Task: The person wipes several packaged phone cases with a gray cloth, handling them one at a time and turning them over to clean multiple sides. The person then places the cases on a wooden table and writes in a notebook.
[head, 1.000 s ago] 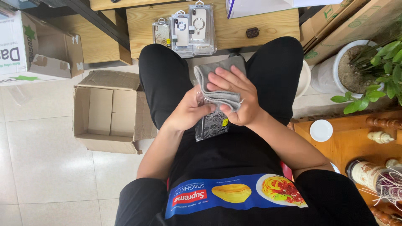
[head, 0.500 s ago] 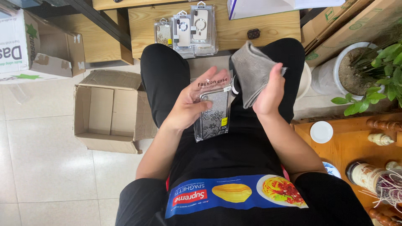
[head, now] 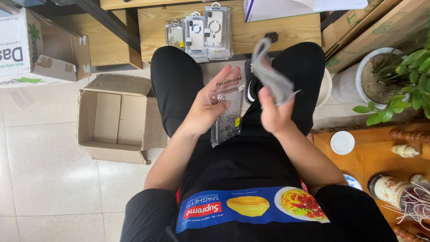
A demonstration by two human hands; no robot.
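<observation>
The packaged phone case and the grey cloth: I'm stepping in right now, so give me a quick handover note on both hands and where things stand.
Left hand: supports a clear packaged phone case over the lap, fingers spread, loose grip.
Right hand: pinches a grey cloth, lifted clear of the package.
Nearby: three more packaged cases lie on the wooden bench ahead; an open cardboard box sits on the floor to the left, nothing visible inside.
Done: cloth is off the package.
Left: the held case has not been set down; whether it is fully wiped cannot be told.
</observation>
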